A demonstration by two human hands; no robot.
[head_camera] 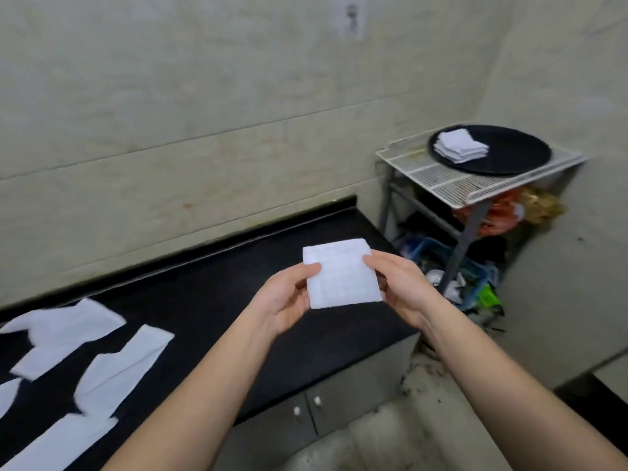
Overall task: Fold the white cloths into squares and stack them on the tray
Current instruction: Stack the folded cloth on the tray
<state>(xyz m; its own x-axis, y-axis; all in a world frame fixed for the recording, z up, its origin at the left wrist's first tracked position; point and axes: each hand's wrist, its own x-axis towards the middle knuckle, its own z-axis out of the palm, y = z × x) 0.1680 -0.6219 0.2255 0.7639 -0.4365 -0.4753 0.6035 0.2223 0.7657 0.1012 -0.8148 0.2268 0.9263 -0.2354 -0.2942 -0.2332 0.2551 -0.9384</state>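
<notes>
Over the bench [210, 300], the left hand [283, 300] and right hand [402, 288] are pinching a folded cloth [341, 277] by its sides. A stack [460, 149] is sitting on the tray [516, 158]; loose cloths [68, 331] are lying at left.

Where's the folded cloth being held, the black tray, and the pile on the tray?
folded cloth [341, 273], head view, middle of its top face.
black tray [520, 151], head view, bare part right of the pile.
pile of cloths [461, 145], head view, top cloth.

Lower left, a black countertop [221, 283] bears flat white cloths [68, 328]; upper right, a white wire rack [441, 181] carries a round black tray [516, 154].
</notes>
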